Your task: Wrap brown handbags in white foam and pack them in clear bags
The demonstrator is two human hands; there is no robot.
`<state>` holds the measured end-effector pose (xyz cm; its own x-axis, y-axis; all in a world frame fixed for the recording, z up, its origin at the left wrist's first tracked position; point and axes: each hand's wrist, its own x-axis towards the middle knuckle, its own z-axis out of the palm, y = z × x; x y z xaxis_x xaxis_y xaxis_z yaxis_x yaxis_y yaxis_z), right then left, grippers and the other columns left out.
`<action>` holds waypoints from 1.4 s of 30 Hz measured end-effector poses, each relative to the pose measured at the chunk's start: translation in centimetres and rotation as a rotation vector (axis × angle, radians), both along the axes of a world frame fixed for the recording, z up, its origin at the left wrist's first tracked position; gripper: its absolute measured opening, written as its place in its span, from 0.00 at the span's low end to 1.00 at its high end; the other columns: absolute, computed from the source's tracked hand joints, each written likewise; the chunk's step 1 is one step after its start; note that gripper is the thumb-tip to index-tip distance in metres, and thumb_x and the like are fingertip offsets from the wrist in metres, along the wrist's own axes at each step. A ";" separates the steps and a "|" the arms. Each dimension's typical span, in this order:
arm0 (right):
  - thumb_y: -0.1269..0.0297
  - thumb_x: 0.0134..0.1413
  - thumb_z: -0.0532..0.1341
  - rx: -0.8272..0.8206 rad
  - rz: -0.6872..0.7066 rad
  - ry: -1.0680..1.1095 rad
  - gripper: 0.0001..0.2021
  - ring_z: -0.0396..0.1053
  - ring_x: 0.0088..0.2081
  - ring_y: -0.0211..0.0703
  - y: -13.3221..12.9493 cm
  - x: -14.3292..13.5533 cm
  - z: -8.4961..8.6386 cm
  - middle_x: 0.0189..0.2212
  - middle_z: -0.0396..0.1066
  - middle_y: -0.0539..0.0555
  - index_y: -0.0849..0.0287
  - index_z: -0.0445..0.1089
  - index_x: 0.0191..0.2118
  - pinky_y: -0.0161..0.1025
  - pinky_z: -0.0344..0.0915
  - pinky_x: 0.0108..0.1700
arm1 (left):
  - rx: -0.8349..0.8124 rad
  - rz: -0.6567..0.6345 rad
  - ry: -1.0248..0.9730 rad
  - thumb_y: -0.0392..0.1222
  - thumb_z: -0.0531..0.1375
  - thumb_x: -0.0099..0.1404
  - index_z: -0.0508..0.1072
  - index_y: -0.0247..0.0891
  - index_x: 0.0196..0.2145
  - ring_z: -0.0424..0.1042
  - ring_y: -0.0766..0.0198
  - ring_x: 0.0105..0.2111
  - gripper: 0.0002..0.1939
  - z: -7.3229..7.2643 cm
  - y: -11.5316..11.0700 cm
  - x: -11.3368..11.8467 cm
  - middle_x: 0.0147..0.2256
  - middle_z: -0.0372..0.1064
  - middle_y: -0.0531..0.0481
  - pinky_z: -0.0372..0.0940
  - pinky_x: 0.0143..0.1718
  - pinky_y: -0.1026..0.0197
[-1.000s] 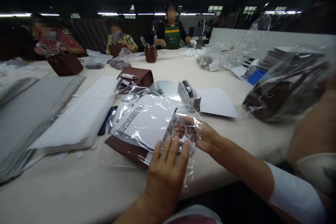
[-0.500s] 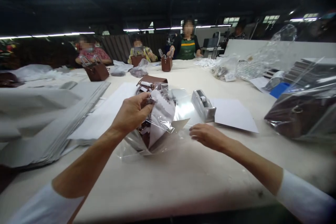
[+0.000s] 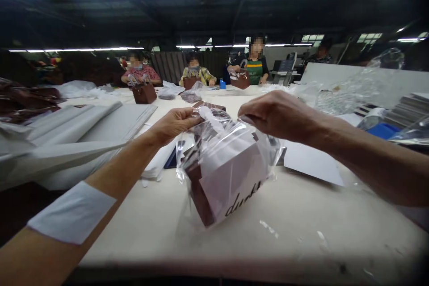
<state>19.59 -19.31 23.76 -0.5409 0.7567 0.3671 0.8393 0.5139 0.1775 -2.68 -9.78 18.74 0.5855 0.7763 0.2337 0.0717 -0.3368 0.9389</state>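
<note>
In front of me, a clear plastic bag (image 3: 239, 143) surrounds a brown handbag (image 3: 201, 192) that is tilted over the table. A white paper sheet (image 3: 231, 174) with black script lettering covers the handbag's near side inside the plastic. The upper left edge of the plastic is pinched by my left hand (image 3: 176, 125), close to a white wrapped strip (image 3: 211, 118). My right hand (image 3: 276, 114) is closed on the plastic's upper right edge. Behind the wrapped handbag, another brown piece (image 3: 214, 106) is partly hidden.
Stacked white sheets (image 3: 87, 129) lie at the left, and loose white paper (image 3: 311, 161) at the right. A brown handbag (image 3: 145, 94) stands farther back. Several people sit or stand across the table (image 3: 140, 241). Crumpled clear plastic (image 3: 348, 94) and a blue item (image 3: 384, 130) are at far right.
The wrapped handbag has turned and come nearer, showing its lettered side. My right hand has risen from the table and taken hold of the plastic. The view has tilted up.
</note>
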 end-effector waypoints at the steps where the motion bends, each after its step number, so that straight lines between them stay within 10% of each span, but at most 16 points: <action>1: 0.69 0.55 0.53 -0.028 -0.024 -0.065 0.12 0.53 0.20 0.31 -0.3 -0.1 0.0 0.19 0.62 0.50 0.63 0.68 0.24 0.33 0.45 0.25 | -0.017 -0.004 -0.016 0.45 0.64 0.52 0.72 0.32 0.38 0.70 0.67 0.30 0.17 -0.2 -0.2 0.2 0.32 0.72 0.48 0.65 0.34 0.65; 8: 0.66 0.57 0.52 -0.123 0.039 -0.055 0.12 0.58 0.21 0.32 -2.0 1.4 -0.3 0.20 0.63 0.50 0.60 0.69 0.26 0.32 0.52 0.26 | 0.026 -0.073 -0.062 0.42 0.63 0.55 0.73 0.32 0.36 0.71 0.66 0.30 0.12 1.7 -2.0 1.3 0.34 0.73 0.45 0.65 0.33 0.64; 11: 0.64 0.57 0.54 -0.053 0.111 -0.005 0.11 0.66 0.40 0.43 -1.6 2.4 -0.4 0.43 0.66 0.57 0.58 0.73 0.31 0.38 0.61 0.39 | 0.010 -0.167 -0.012 0.42 0.61 0.58 0.73 0.31 0.37 0.71 0.65 0.33 0.12 1.2 -2.0 1.0 0.36 0.72 0.44 0.65 0.36 0.63; 15: 0.67 0.53 0.58 -0.187 0.189 -0.098 0.07 0.48 0.59 0.54 0.1 2.2 -0.6 0.61 0.46 0.54 0.56 0.74 0.29 0.50 0.50 0.56 | 0.012 -0.346 0.028 0.46 0.55 0.63 0.72 0.33 0.40 0.70 0.60 0.41 0.14 0.3 -2.7 0.9 0.42 0.70 0.42 0.66 0.39 0.60; 19: 0.69 0.54 0.57 -0.453 0.272 -0.124 0.08 0.68 0.40 0.39 1.2 1.3 -0.4 0.42 0.70 0.54 0.57 0.74 0.34 0.37 0.60 0.44 | 0.086 -0.369 0.092 0.45 0.56 0.63 0.73 0.36 0.39 0.69 0.59 0.42 0.13 0.3 -3.9 1.0 0.41 0.70 0.45 0.65 0.41 0.61; 23: 0.68 0.52 0.59 -0.519 0.258 0.001 0.06 0.68 0.29 0.33 2.6 2.0 0.5 0.30 0.73 0.50 0.59 0.75 0.34 0.29 0.60 0.33 | 0.085 -0.257 0.051 0.46 0.56 0.62 0.73 0.36 0.39 0.70 0.60 0.39 0.13 1.0 -3.0 1.2 0.38 0.72 0.47 0.66 0.41 0.60; 28: 0.62 0.48 0.62 -0.412 0.003 0.170 0.10 0.66 0.25 0.33 5.7 7.3 4.1 0.25 0.72 0.50 0.63 0.75 0.33 0.29 0.60 0.28 | 0.192 0.145 -0.309 0.50 0.57 0.60 0.71 0.42 0.41 0.68 0.56 0.44 0.14 1.7 1.3 1.1 0.43 0.69 0.50 0.63 0.47 0.53; 31: 0.60 0.46 0.63 -0.275 -0.280 0.341 0.15 0.66 0.24 0.33 6.7 11.8 7.4 0.24 0.72 0.53 0.68 0.75 0.35 0.30 0.61 0.28 | 0.095 0.349 -0.343 0.53 0.57 0.59 0.72 0.43 0.37 0.68 0.56 0.43 0.13 -0.8 3.9 -0.4 0.40 0.70 0.49 0.65 0.45 0.54; 36: 0.52 0.47 0.52 0.059 -0.773 0.190 0.27 0.66 0.29 0.33 7.7 18.7 11.1 0.24 0.71 0.56 0.74 0.73 0.39 0.39 0.55 0.35 | -0.190 0.397 -0.063 0.57 0.57 0.57 0.69 0.39 0.42 0.69 0.55 0.43 0.22 -9.2 6.2 -2.2 0.41 0.70 0.47 0.64 0.47 0.52; 42: 0.58 0.54 0.55 0.218 -0.968 -0.079 0.17 0.68 0.39 0.45 10.6 23.3 7.7 0.34 0.71 0.63 0.68 0.73 0.37 0.40 0.59 0.37 | -0.353 0.412 0.075 0.63 0.56 0.52 0.70 0.38 0.39 0.72 0.52 0.39 0.27 -17.4 7.2 -1.8 0.37 0.72 0.45 0.66 0.42 0.52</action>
<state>42.89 -8.66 31.49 0.2456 0.8048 0.5404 0.8611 -0.4371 0.2596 -4.50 -2.55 1.29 0.2210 0.9686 -0.1135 0.2023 0.0683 0.9769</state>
